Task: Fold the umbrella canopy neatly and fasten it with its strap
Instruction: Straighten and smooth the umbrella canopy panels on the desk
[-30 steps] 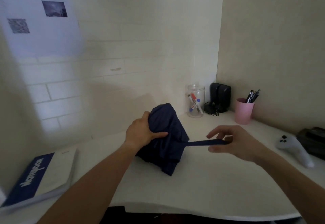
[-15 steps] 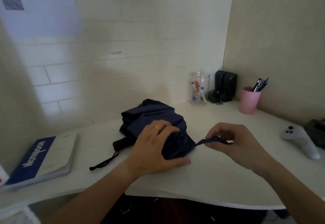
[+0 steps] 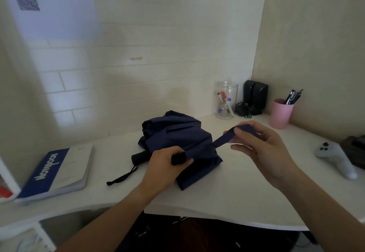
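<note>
White bench point(image 3: 227, 196) with a curved front edge fills the lower half of the head view, set into a corner between a pale brick-pattern wall point(image 3: 138, 73) at 12 o'clock and a plain beige wall point(image 3: 316, 54) at 2 o'clock. A sheet with two dark printed patches point(image 3: 49, 10) hangs on the wall at 11 o'clock.

Near the middle of the bench lies the navy umbrella canopy point(image 3: 175, 133), bunched and loosely gathered, with the black handle point(image 3: 139, 156) poking out at its 9 o'clock side and a black wrist cord point(image 3: 122, 176) trailing toward 8 o'clock. The left hand point(image 3: 166, 164) has its grip closed around the near end of the bundle, a black cap showing between the fingers. The right hand point(image 3: 260, 149) pinches the navy strap point(image 3: 225, 139) between thumb and fingers, the strap running taut from the canopy up toward 2 o'clock.

At 9 o'clock a blue-and-white notebook point(image 3: 57, 172) lies flat. At 1 o'clock stand a clear jar of markers point(image 3: 227, 99), a black device point(image 3: 254, 97) and a pink cup of pens point(image 3: 281, 113). A white game controller point(image 3: 335, 156) rests at 3 o'clock.
</note>
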{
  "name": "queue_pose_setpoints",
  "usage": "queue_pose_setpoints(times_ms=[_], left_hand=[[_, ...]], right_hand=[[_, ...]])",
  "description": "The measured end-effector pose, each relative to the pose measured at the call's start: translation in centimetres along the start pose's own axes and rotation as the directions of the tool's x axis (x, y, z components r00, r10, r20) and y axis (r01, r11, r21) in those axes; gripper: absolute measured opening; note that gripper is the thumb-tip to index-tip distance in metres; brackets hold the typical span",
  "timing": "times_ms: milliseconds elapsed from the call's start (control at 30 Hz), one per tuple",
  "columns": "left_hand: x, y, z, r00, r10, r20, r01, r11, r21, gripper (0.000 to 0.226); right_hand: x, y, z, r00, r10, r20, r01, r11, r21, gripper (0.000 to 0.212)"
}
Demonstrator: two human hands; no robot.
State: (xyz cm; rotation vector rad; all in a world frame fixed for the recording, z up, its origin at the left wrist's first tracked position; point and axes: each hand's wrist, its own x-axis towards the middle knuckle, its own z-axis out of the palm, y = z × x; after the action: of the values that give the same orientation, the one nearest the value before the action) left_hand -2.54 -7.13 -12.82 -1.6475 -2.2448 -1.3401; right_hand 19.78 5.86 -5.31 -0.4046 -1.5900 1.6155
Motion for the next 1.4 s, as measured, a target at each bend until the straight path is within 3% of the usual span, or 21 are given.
queue_pose_setpoints(times_ms=[100, 267, 367, 500, 633, 767, 800, 867, 933, 1033, 1067, 1133, 1233, 1333, 1400], left_hand=[[0.0, 0.0, -0.1, 0.998, 0.052, 0.019, -0.052, 0.999, 0.011, 0.018], [1.6, -2.7, 0.5, 0.945, 0.141, 0.294, -0.210, 0.954, 0.215, 0.031], [3.4, -4.7, 0.1, 0.940, 0.143, 0.311, -0.231, 0.934, 0.271, 0.036], [4.7, -5.6, -1.1, 0.939, 0.152, 0.308, -0.255, 0.909, 0.329, 0.045], [2.7, -6.2, -2.1, 0.925, 0.202, 0.321, -0.326, 0.856, 0.401, 0.062], [-0.9, -6.5, -3.4, 0.934, 0.286, 0.215, -0.349, 0.863, 0.365, 0.060], [-1.6, -6.1, -3.6, 0.937, 0.299, 0.181, -0.345, 0.874, 0.342, 0.057], [-2.7, -4.8, -3.8, 0.927, 0.335, 0.168, -0.370, 0.888, 0.272, 0.050], [-3.3, -3.7, -3.4, 0.905, 0.365, 0.217, -0.409, 0.887, 0.214, 0.045], [-3.1, -3.2, -2.3, 0.928, 0.307, 0.209, -0.354, 0.901, 0.249, 0.040], [-2.9, -3.3, -2.0, 0.945, 0.278, 0.169, -0.317, 0.907, 0.278, 0.040], [-2.4, -3.9, -1.6, 0.969, 0.217, 0.115, -0.243, 0.919, 0.311, 0.044], [-2.1, -4.9, -1.7, 0.983, 0.158, 0.088, -0.178, 0.940, 0.293, 0.038], [-2.3, -5.1, -2.0, 0.993, 0.116, 0.024, -0.118, 0.963, 0.243, 0.022], [-2.4, -5.0, -2.5, 0.991, 0.136, -0.014, -0.131, 0.971, 0.199, 0.014]], right_hand=[[0.2, 0.1, 0.3, 0.999, 0.032, -0.026, -0.030, 0.996, 0.078, 0.008], [-0.1, 0.1, -0.3, 0.991, 0.114, 0.067, -0.119, 0.990, 0.077, 0.010], [-1.3, 0.9, -0.8, 0.966, 0.155, 0.206, -0.145, 0.987, -0.062, 0.007], [-3.4, 3.0, -0.7, 0.916, 0.199, 0.347, -0.054, 0.921, -0.385, 0.013], [-4.9, 5.0, -0.4, 0.798, 0.309, 0.518, 0.053, 0.819, -0.572, 0.026], [-4.0, 3.8, -1.3, 0.640, 0.396, 0.659, 0.036, 0.841, -0.540, 0.055], [-3.4, 3.4, -1.4, 0.631, 0.391, 0.670, 0.052, 0.841, -0.539, 0.064], [-2.1, 3.4, -1.0, 0.730, 0.322, 0.603, 0.097, 0.825, -0.557, 0.075], [-0.6, 4.6, 0.0, 0.862, 0.210, 0.461, 0.128, 0.791, -0.599, 0.069], [1.5, 7.2, 2.2, 0.960, 0.108, 0.259, 0.103, 0.724, -0.683, 0.028], [1.9, 7.8, 2.9, 0.969, 0.132, 0.207, 0.053, 0.708, -0.704, 0.025], [2.3, 9.0, 4.1, 0.974, 0.203, 0.101, -0.072, 0.697, -0.714, 0.042], [2.2, 10.3, 5.0, 0.971, 0.237, 0.016, -0.176, 0.763, -0.622, 0.052], [1.9, 10.6, 5.0, 0.963, 0.262, 0.068, -0.182, 0.813, -0.554, 0.043], [2.0, 10.1, 4.8, 0.978, 0.179, 0.111, -0.084, 0.816, -0.573, 0.031]])
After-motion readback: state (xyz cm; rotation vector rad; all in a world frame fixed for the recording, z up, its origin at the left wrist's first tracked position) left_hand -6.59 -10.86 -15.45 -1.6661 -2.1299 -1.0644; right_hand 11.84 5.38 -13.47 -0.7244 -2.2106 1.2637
